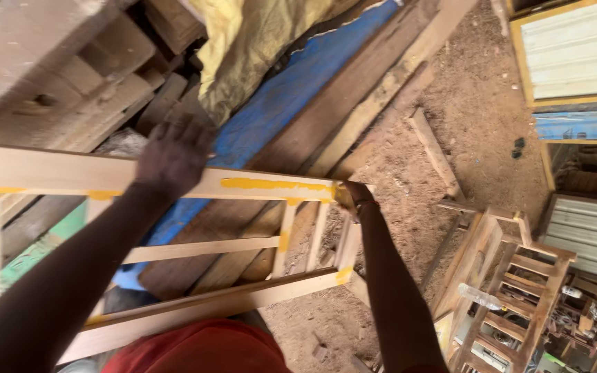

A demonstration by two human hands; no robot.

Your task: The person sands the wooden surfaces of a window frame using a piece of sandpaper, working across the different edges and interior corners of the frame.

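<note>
Timber frame, pale planed rails joined by short cross slats, spans the left and middle of the picture, with yellow glue (or paint) smeared at the joints. It looks rigid and moderately heavy, awkward more than fragile; the long rails offer the surest hold. Left hand lies flat with fingers spread on the top rail. Right hand grips the frame's right end corner. Behind lie stacked planks, a blue sheet and sawdust-strewn ground.
</note>
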